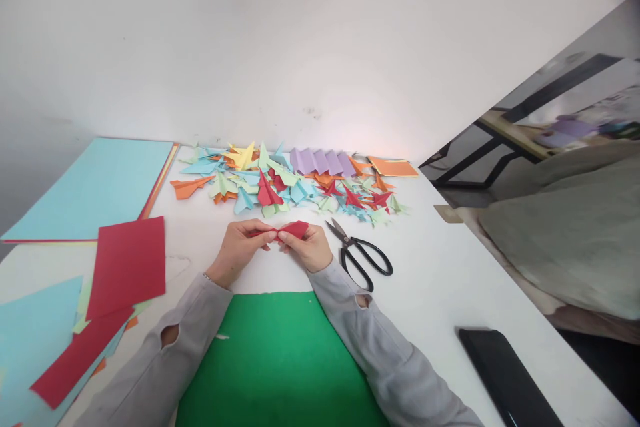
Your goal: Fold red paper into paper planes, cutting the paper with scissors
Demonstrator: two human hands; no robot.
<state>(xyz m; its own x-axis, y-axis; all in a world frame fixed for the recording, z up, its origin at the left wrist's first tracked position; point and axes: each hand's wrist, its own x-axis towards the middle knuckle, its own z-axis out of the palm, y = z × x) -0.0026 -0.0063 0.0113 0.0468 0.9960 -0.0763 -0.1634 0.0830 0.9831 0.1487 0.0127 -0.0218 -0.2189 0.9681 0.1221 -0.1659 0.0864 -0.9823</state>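
Note:
A small folded piece of red paper (299,229) is held between both hands near the middle of the view. My left hand (243,247) pinches its left end, and my right hand (306,245) grips its right part, with the thumbs close together at the centre. Just beyond the hands lies a heap of small folded paper planes, among them a red one (269,191) and an orange one (190,187). Black-handled scissors (357,250) rest partly open to the right of my right hand. Below the wrists, a green sheet (280,353) lies between the forearms.
Large light blue sheets (100,187) are stacked at the back left, with red paper (130,267) and other scraps nearer. Pleated purple paper (323,162) and orange sheets (393,167) lie by the wall. A black phone-like object (505,373) is at the front right.

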